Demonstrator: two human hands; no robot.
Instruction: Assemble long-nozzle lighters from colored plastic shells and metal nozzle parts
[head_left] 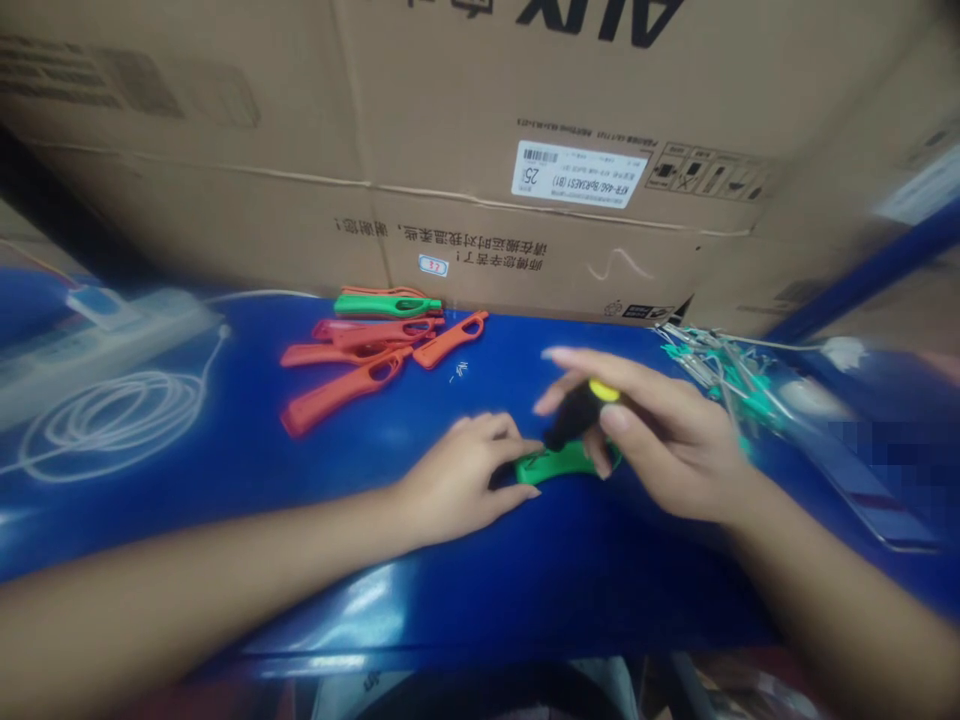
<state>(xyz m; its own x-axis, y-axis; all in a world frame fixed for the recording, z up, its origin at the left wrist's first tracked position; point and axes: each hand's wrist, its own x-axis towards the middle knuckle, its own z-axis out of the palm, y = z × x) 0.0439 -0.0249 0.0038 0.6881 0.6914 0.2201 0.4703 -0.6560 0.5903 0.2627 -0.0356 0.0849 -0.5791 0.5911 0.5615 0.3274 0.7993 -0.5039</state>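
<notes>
Blue table (420, 590), big cardboard box (285, 190) standing along its back edge. Green pc (559, 466) lies on the table btwn my hands. L hand (465, 480): thumb + index nearly closed, pinching the pc's L end. R hand (675, 440) is over the pc's R part, fingers curled round a driver (574, 412), black w/ yellow top, tilted, lower end down at the pc; too blurry to tell if the tip's touching. Beyond the pc, a bit L: tiny silvery bits (461, 370). Further L: orange pcs (345, 393), some overlapping. Far L of it: coiled cable (112, 425). R of it: metal parts (720, 370), then a phone (862, 490).
</notes>
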